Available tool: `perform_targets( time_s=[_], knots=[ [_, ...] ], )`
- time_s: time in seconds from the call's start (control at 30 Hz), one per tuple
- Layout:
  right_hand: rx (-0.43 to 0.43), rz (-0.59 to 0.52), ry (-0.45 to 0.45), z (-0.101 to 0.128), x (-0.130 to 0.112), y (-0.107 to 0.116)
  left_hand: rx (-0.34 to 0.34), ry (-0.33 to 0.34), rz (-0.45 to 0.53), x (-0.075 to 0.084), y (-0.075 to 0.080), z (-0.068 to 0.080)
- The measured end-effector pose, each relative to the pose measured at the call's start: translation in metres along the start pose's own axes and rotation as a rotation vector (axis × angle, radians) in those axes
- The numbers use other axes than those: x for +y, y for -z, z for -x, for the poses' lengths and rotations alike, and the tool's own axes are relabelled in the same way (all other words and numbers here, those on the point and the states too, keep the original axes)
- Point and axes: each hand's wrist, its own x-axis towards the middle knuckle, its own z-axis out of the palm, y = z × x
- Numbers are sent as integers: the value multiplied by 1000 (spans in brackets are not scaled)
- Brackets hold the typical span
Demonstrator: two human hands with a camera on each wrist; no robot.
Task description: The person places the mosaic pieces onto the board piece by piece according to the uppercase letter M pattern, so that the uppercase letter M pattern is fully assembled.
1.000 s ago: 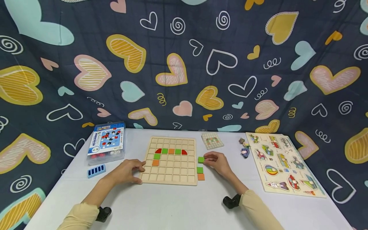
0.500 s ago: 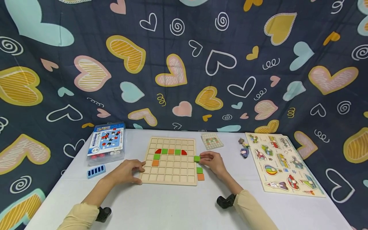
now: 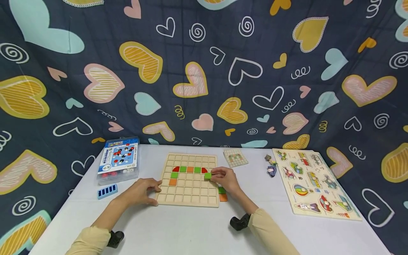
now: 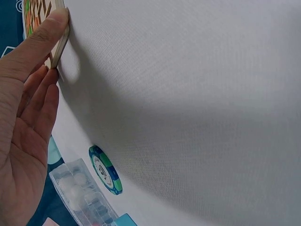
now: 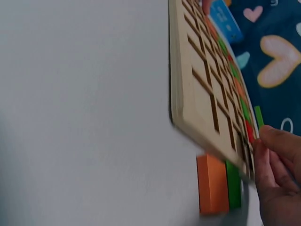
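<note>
A wooden grid board (image 3: 190, 191) lies in the middle of the white table. Its upper rows carry red, green and orange tiles (image 3: 190, 169). My right hand (image 3: 223, 179) pinches a green tile (image 3: 208, 176) over the board's right side, below the red tile. In the right wrist view the same green tile (image 5: 259, 117) shows edge-on above the fingertips (image 5: 275, 141). My left hand (image 3: 141, 190) rests against the board's left edge, with the thumb (image 4: 49, 33) pressed on the board edge (image 4: 60, 40). A green tile (image 5: 233, 185) and an orange tile (image 5: 211, 183) lie off the board's right edge.
A clear plastic box (image 3: 119, 160) of beads and a blue ridged piece (image 3: 107, 191) sit at the left. A pattern card (image 3: 235, 157) lies behind the board. A vehicle peg puzzle (image 3: 313, 182) and small figures (image 3: 270, 166) occupy the right. A patterned cloth hangs behind.
My right hand has carried the green tile leftwards from the table beside the board to over the board's right columns. The left hand has stayed on the board's edge.
</note>
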Motion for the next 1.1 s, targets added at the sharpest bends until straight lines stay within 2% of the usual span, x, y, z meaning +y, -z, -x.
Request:
perform_targets(
  time_s=[0.37,0.5,0.77,0.97,1.1],
  knots=[
    [-63,15,74,-8,-5,-30,-1,21,-13,0,-1,0],
    [-55,73,124,-11,-6,-39,-1,15,-7,1,-1,0],
    [-19,156,169,-14,-8,-51,0,14,2,0,-1,0],
    [-26,201,243,-15,-11,-57,4,15,2,-1,-2,1],
    [-24,212,246,-15,-12,-60,8,15,1,-2,-2,1]
  ],
)
